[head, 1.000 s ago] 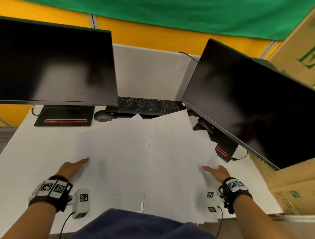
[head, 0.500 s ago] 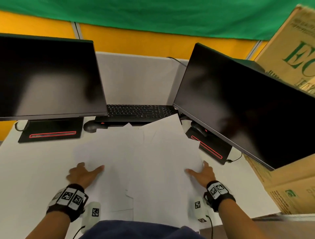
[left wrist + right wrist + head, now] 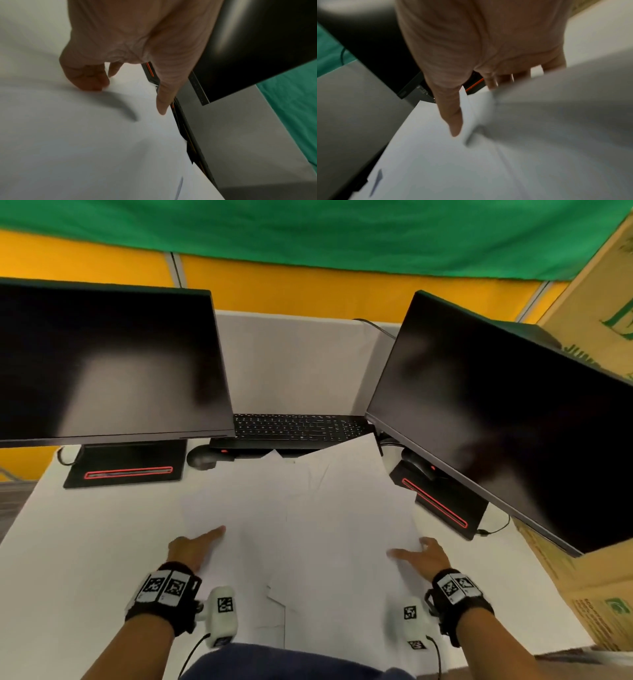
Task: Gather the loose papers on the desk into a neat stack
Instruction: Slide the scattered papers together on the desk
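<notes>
Several white papers (image 3: 308, 525) lie overlapping in a loose spread on the middle of the white desk (image 3: 85, 542). My left hand (image 3: 198, 542) rests at the spread's left edge, thumb stretched over the sheets. In the left wrist view my left hand (image 3: 130, 94) has bent fingers (image 3: 89, 81) pressing their tips on the papers (image 3: 85, 135). My right hand (image 3: 419, 551) sits at the right edge. Its thumb (image 3: 453, 119) lies on top of the papers (image 3: 471, 169), and its fingers (image 3: 505, 78) stand behind a sheet edge that curls up.
A left monitor (image 3: 102, 364) and a tilted right monitor (image 3: 496, 422) hang over the desk's back half on black stands. A black keyboard (image 3: 298, 428) and mouse (image 3: 200, 458) lie just behind the papers. A cardboard box (image 3: 599, 594) stands at the right.
Both hands have slid inward toward each other, pushing the sheets together. The spread is narrower and its right edge has buckled up.
</notes>
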`<control>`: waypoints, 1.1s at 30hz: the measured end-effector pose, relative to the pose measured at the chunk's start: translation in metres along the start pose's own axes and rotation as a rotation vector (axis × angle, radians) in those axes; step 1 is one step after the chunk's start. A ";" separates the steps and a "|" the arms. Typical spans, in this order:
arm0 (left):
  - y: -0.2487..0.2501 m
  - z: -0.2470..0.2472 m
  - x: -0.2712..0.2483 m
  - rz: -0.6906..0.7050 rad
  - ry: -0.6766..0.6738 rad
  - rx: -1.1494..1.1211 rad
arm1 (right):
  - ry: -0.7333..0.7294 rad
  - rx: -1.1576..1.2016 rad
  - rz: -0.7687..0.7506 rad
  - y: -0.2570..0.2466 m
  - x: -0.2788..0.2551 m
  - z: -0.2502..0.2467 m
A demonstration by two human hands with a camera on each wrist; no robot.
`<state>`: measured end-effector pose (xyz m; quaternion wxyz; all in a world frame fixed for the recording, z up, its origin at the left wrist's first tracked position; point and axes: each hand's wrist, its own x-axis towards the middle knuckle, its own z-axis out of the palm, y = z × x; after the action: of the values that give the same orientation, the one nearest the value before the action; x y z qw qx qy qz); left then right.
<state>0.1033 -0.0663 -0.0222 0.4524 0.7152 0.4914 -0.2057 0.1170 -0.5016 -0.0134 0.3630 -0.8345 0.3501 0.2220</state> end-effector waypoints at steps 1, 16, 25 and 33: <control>0.002 0.002 -0.002 0.032 -0.028 -0.043 | -0.019 0.014 -0.007 -0.001 0.002 0.002; -0.032 0.018 -0.010 0.285 -0.220 -0.113 | -0.172 0.271 -0.031 -0.014 -0.006 0.009; -0.047 0.014 -0.004 0.344 -0.263 -0.147 | -0.139 0.140 -0.107 -0.013 -0.021 0.006; -0.046 0.013 -0.006 0.379 -0.249 -0.141 | 0.066 0.047 -0.390 -0.019 -0.085 -0.068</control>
<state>0.0621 -0.0755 -0.0449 0.5888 0.7305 0.3020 -0.1687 0.0839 -0.5083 0.0917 0.4070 -0.8845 0.1987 0.1119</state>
